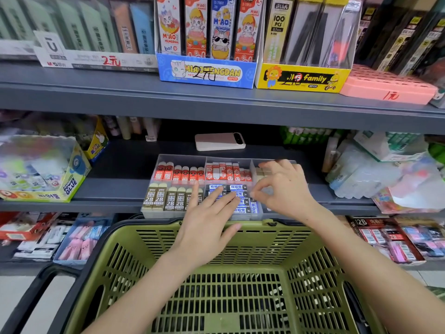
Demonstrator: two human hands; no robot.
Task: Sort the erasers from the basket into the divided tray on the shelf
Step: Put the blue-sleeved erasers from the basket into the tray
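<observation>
basket before tray, tray on shelf

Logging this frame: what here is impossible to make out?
Head view only.
Right-end compartments of the clear divided plastic tray: covered by the right hand.
Whether its thumb and forefinger pinch anything: blurred.
Some blue-and-black wrapped erasers: under the left hand.
Near end of the olive-green slotted plastic basket: cut off by the bottom edge.
</observation>
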